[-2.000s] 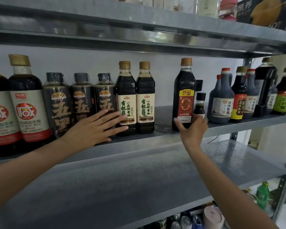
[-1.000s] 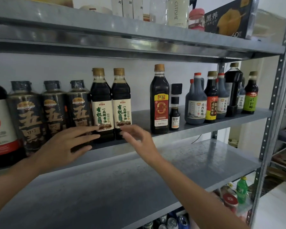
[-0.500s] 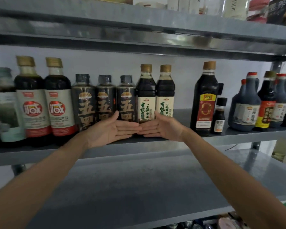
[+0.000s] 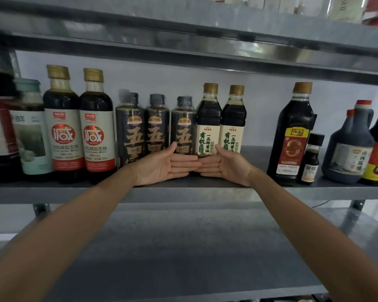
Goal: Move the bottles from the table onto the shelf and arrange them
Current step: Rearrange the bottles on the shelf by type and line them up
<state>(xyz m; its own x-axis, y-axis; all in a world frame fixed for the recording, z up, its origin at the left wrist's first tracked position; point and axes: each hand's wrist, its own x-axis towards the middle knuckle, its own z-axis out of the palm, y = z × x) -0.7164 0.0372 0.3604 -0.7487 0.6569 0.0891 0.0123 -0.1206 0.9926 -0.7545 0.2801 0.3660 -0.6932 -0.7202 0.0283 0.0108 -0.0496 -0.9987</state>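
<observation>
A row of dark sauce bottles stands on the grey metal shelf [image 4: 205,192]. My left hand [image 4: 164,165] lies flat with straight fingers against the foot of three black bottles with gold characters [image 4: 156,125]. My right hand [image 4: 226,165], also flat, rests against the base of two cream-labelled bottles with gold caps [image 4: 207,118]. The fingertips of both hands meet in front of those bottles. Neither hand holds anything. Left of them stand two white-and-red labelled bottles [image 4: 98,127].
A tall bottle with a red label [image 4: 292,136] and a tiny bottle [image 4: 310,160] stand to the right after a gap, then blue jugs [image 4: 347,147]. A lower shelf board [image 4: 183,247] lies beneath my arms. An upper shelf [image 4: 205,29] carries boxes.
My right hand left the tall red-labelled bottle and came left to the cream-labelled pair. Both hands turned flat and met fingertip to fingertip at the bottle bases.
</observation>
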